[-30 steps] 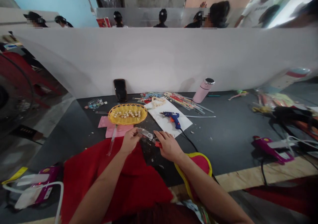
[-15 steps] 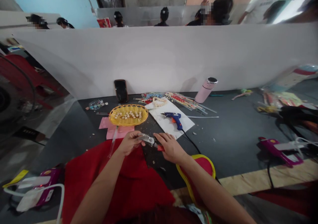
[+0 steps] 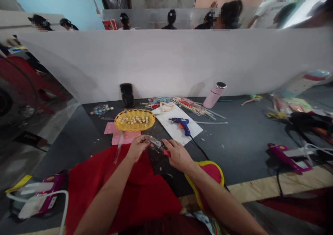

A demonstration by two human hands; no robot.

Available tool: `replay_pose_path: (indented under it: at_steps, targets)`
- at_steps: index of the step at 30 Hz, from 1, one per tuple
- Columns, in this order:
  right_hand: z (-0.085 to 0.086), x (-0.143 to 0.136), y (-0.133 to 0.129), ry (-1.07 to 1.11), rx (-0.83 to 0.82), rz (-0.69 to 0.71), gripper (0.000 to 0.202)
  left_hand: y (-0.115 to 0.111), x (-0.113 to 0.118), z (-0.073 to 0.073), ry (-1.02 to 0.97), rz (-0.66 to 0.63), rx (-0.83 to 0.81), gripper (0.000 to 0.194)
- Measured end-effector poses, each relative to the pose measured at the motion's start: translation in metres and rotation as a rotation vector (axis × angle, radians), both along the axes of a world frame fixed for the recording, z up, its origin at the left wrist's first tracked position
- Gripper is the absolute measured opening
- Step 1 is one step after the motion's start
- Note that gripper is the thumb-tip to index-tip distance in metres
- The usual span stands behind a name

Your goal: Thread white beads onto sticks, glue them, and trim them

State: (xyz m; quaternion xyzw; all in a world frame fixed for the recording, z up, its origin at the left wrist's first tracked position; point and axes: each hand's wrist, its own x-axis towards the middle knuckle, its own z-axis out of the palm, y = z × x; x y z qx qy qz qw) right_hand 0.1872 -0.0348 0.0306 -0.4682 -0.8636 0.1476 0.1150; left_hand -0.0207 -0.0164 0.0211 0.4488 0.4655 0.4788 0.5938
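Observation:
My right hand [image 3: 179,154] is wrapped around the red handle of a metal hand cutter [image 3: 156,142], which looks like shears. Its pale jaws point left toward my left hand [image 3: 138,148]. There the thumb and fingers are pinched together by the jaw tips; whatever sits between them is too small to make out. Just beyond, a yellow woven basket [image 3: 134,125] holds several small pale pieces. A red cloth [image 3: 125,193] lies beneath my left forearm. Small scraps are scattered on the dark table under the cutter.
A blue glue gun [image 3: 183,124] rests on a white sheet [image 3: 169,124], its cord trailing right. Behind are a bundle of thin sticks [image 3: 192,106], a pink bottle [image 3: 214,95] and a phone [image 3: 127,95]. Purple power strips [image 3: 52,193] lie left and right. A white partition [image 3: 166,61] stands behind.
The cutter has tilted slightly, its jaw tips now higher beside my left fingers. My left hand has shifted a little; my right hand keeps its grip on the handle.

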Motion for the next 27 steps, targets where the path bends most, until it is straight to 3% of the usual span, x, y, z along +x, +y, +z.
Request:
replay_pose_path:
  at_steps: [4,14,21,27]
  targets:
    - [-0.001,0.002,0.002,0.025,-0.001,0.032,0.068,-0.002,0.002,0.004,0.049,0.008,0.072,0.017]
    - [-0.005,0.004,0.006,-0.04,0.028,0.008,0.074,-0.001,0.004,-0.004,0.058,0.096,0.09,0.014]
    - [-0.001,0.008,0.007,-0.025,0.014,0.049,0.075,-0.003,0.002,0.006,0.049,-0.009,0.052,0.009]
    - [0.003,0.01,0.007,-0.016,0.011,0.067,0.075,-0.002,-0.001,0.005,-0.055,-0.084,-0.02,0.016]
